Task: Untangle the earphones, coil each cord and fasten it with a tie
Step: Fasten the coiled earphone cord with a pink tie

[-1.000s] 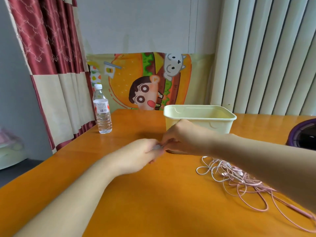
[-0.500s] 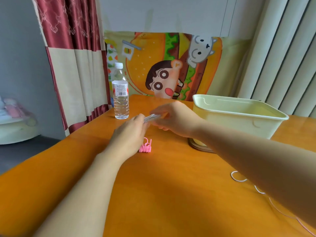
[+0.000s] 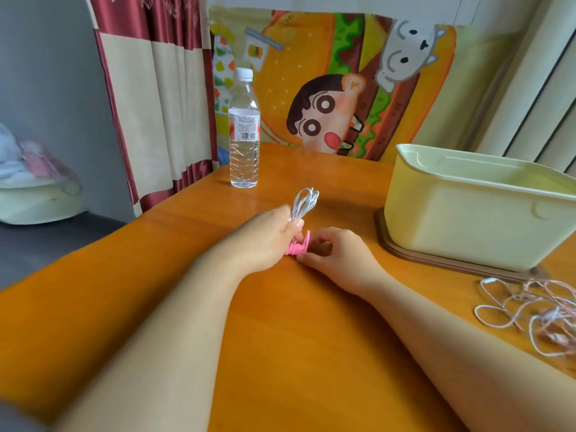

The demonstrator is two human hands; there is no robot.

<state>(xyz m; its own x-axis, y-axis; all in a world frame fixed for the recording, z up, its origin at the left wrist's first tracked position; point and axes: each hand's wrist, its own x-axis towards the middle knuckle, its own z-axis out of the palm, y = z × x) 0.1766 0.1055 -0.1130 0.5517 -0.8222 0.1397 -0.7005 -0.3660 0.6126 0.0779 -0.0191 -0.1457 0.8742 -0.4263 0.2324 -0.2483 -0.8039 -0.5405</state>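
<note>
A coiled white earphone cord (image 3: 304, 202) sticks up from my left hand (image 3: 269, 236), which grips its lower end with curled fingers. Just below it a small bunch of pink ties (image 3: 297, 248) lies on the orange table (image 3: 280, 338). My right hand (image 3: 335, 255) pinches the right side of the pink ties with thumb and fingers. A tangle of white and pink earphone cords (image 3: 533, 313) lies loose at the table's right edge, partly cut off by the frame.
A pale yellow plastic bin (image 3: 473, 210) stands on a brown base at the right. At the table's far edge stands a clear water bottle (image 3: 244, 132). Behind it hang a cartoon cloth (image 3: 327, 82) and a red curtain (image 3: 149, 88).
My right hand let go of the white cord and dropped to the pink ties. My left hand now holds the coil alone, upright. The view moved closer and left.
</note>
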